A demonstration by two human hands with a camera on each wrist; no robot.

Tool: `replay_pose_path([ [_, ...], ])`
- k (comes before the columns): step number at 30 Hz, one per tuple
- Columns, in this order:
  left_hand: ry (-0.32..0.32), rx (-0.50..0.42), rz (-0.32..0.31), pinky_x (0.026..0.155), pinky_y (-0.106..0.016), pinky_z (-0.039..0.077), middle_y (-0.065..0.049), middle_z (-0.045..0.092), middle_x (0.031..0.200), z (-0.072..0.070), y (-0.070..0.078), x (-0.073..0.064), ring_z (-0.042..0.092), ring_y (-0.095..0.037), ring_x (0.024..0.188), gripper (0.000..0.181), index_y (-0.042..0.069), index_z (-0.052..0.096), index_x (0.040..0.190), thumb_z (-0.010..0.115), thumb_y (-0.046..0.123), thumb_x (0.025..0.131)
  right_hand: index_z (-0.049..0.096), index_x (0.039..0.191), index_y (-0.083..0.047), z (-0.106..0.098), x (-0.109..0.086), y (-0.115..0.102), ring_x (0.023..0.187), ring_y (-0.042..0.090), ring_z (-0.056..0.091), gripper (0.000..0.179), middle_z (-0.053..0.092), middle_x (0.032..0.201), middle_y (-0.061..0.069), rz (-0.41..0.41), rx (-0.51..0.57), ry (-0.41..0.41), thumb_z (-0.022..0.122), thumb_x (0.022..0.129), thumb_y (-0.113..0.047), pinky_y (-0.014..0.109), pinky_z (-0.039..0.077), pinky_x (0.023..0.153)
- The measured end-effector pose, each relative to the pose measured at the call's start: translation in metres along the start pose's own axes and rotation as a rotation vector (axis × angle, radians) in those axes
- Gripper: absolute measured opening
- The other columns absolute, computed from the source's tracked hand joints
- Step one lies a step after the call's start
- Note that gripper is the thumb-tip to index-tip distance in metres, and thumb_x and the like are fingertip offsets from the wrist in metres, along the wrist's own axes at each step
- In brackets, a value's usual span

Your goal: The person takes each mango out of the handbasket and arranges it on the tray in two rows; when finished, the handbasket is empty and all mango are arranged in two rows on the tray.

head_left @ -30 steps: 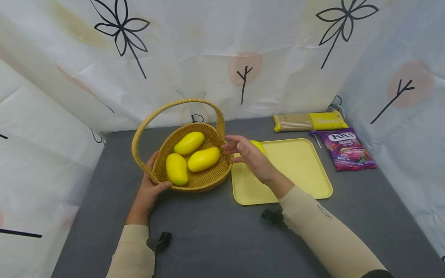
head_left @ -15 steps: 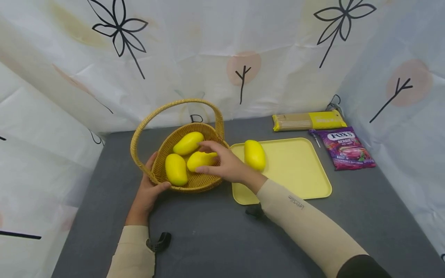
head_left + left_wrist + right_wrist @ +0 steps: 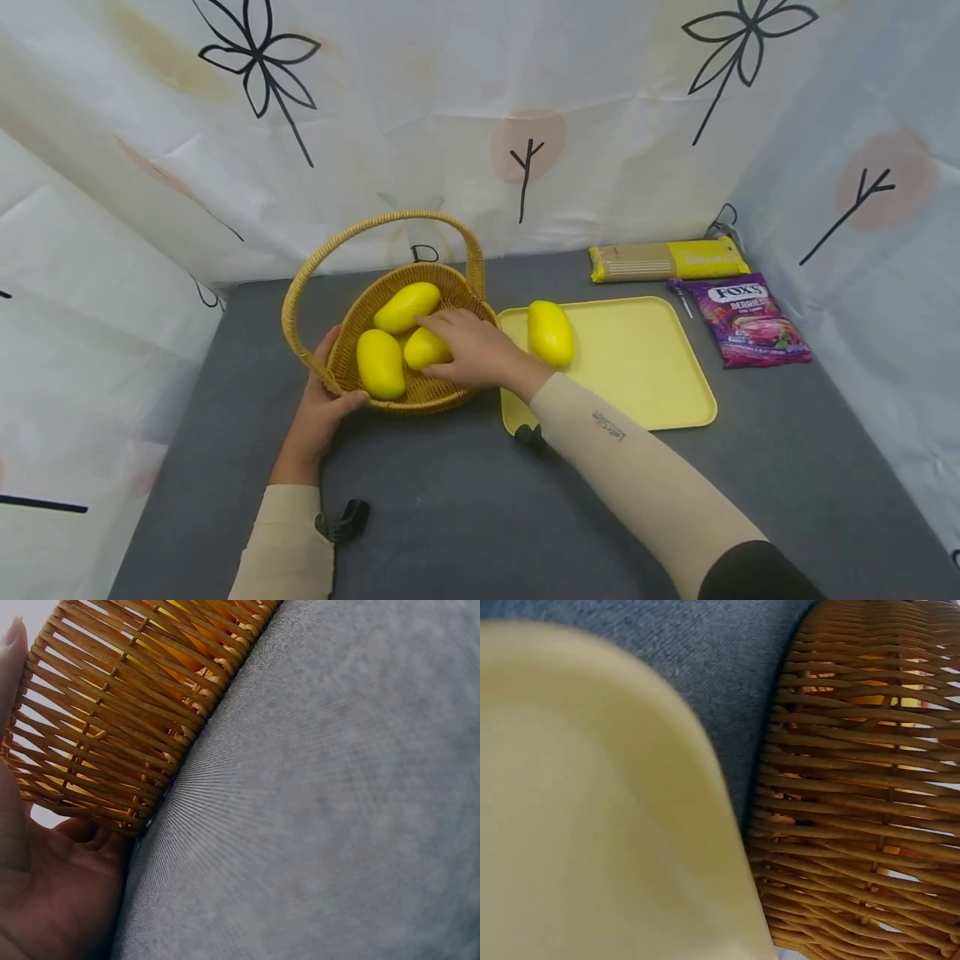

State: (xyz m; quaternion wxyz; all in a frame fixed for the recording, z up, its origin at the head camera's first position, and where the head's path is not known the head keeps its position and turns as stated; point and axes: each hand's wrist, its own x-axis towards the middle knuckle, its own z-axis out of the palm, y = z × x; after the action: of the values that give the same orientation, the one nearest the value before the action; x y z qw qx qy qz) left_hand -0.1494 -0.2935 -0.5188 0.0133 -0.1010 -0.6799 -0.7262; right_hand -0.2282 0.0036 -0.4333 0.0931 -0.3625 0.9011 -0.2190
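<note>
A wicker basket [image 3: 448, 392] with a tall arched handle holds yellow mangoes. My left hand [image 3: 315, 421] grips its left side, thumb over the rim; the left wrist view shows the palm [image 3: 60, 892] against the woven wall [image 3: 112, 712]. My right hand [image 3: 480, 350] reaches over the right rim and grips the right-hand mango [image 3: 422, 350], partly covering it. Two other mangoes lie beside it, one at the back [image 3: 407, 307] and one at the left [image 3: 381, 365]. In the right wrist view the fingers are out of sight; only the basket wall [image 3: 847, 787] and tray show.
Right of the basket lies a yellow tray [image 3: 637, 367] with another mango [image 3: 551, 333] on its left part. Behind the tray is a yellow noodle packet [image 3: 667, 261]. A purple candy bag [image 3: 750, 325] lies to its right. Printed white curtains surround the grey table [image 3: 450, 517].
My right hand has moved left from above the tray's edge into the basket and closed round the right-hand mango. The left hand and the basket have stayed in place.
</note>
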Motion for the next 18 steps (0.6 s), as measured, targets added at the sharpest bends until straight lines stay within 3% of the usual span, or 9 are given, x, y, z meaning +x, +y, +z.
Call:
replay_pose_path([
  [5,-0.003,0.004,0.007,0.113,-0.026,0.039,-0.008,0.022,0.177,0.0001,0.0010,0.0008,0.033,-0.026,0.153,0.106,0.027,0.019,0.176,0.079,-0.008,0.097,0.053,0.163,-0.021,0.0014,0.0033,-0.0016,0.141,0.029,0.048,0.062,0.054,0.156,0.005,-0.001,-0.101,-0.039,0.072,0.108,-0.040,0.048,0.044,0.110],
  [10,0.007,0.002,0.015,0.114,-0.025,0.037,-0.008,0.021,0.178,0.0006,0.0037,0.0009,0.031,-0.026,0.155,0.106,0.026,0.019,0.177,0.079,-0.007,0.096,0.058,0.159,-0.022,0.0016,0.0051,-0.0019,0.130,0.024,0.055,0.061,0.057,0.147,0.004,0.009,-0.085,-0.055,0.078,0.104,-0.038,0.044,0.049,0.102],
  [18,-0.003,-0.015,0.007,0.113,-0.025,0.040,-0.010,0.020,0.178,0.0007,0.0025,-0.0001,0.033,-0.025,0.154,0.105,0.026,0.018,0.177,0.079,-0.007,0.097,0.055,0.161,-0.018,0.0016,0.0055,-0.0029,0.140,0.021,0.053,0.067,0.057,0.156,0.004,0.009,-0.045,-0.096,0.079,0.102,-0.039,0.041,0.045,0.110],
])
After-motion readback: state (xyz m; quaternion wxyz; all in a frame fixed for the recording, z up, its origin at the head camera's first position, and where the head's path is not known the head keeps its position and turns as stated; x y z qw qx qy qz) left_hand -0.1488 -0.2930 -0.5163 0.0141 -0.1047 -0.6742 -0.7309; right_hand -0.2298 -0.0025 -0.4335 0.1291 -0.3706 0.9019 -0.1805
